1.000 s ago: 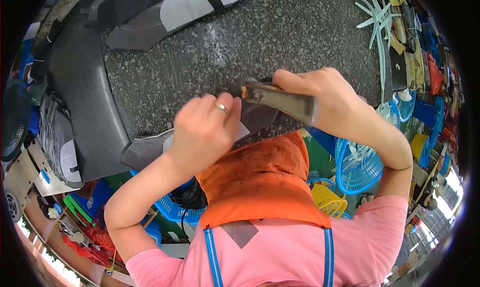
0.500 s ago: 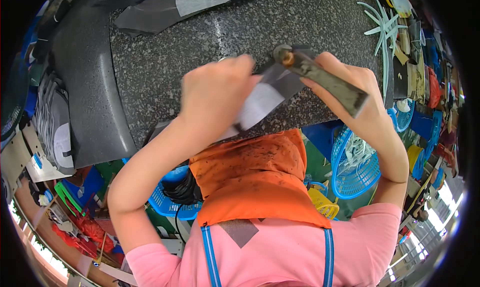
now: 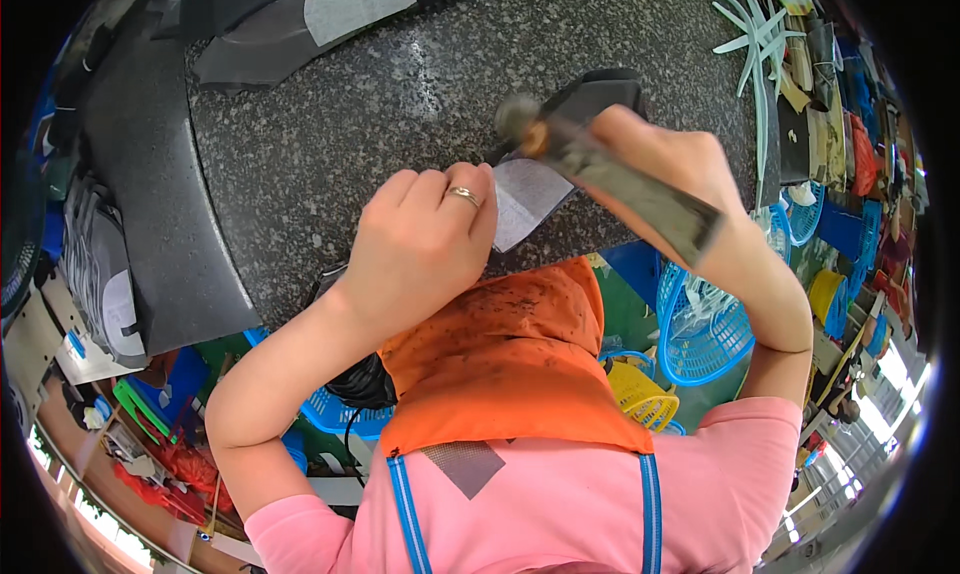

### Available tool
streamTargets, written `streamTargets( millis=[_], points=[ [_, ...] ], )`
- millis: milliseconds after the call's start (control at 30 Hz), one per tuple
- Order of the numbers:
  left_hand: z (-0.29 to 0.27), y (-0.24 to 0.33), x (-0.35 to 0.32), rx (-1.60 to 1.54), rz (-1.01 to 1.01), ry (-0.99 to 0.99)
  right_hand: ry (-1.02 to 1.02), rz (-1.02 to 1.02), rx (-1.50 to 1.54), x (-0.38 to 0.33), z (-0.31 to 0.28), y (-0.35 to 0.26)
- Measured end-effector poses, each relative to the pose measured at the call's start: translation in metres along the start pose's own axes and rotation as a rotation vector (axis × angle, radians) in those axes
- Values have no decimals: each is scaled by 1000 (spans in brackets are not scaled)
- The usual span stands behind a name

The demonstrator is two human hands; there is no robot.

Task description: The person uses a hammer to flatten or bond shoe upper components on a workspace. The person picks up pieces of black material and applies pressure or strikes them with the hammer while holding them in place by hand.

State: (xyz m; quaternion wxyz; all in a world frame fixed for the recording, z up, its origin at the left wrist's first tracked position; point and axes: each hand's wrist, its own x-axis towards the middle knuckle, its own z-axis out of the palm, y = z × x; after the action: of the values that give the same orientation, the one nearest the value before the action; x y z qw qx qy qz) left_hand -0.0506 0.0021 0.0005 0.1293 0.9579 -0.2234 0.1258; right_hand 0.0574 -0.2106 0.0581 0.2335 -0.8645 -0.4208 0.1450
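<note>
A hammer (image 3: 640, 189), its round face at the left and a long, flared metal end toward the lower right, is gripped in my right hand (image 3: 680, 159). It is slightly blurred. Below its round face lies a dark flat shoe-upper-like piece (image 3: 590, 96) with a pale grey patch (image 3: 530, 199). My left hand (image 3: 420, 229), with a ring on one finger, has its fingers curled down at the left edge of this piece, pinching it against the speckled dark stone worktop (image 3: 330, 124). The left fingertips are hidden beneath the hand.
More dark pieces with pale patches (image 3: 355, 9) lie at the worktop's far side, others (image 3: 100, 264) at the left. Pale green strips (image 3: 765, 39) hang over the far right edge. Blue baskets (image 3: 700, 339) and a yellow basket (image 3: 640, 394) stand below the worktop.
My left hand has shifted down and turned so its knuckles show. The hammer has moved a little left and down, and the dark piece has been turned on the worktop.
</note>
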Motion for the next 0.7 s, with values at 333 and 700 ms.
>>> streamTargets(
  millis=[333,700],
  points=[
    [1,-4,-3,-90,-29,103,-119,73,102,0,-3,-5],
    [3,-29,3,-320,-93,51,-85,120,91,1,-4,7]
  ],
)
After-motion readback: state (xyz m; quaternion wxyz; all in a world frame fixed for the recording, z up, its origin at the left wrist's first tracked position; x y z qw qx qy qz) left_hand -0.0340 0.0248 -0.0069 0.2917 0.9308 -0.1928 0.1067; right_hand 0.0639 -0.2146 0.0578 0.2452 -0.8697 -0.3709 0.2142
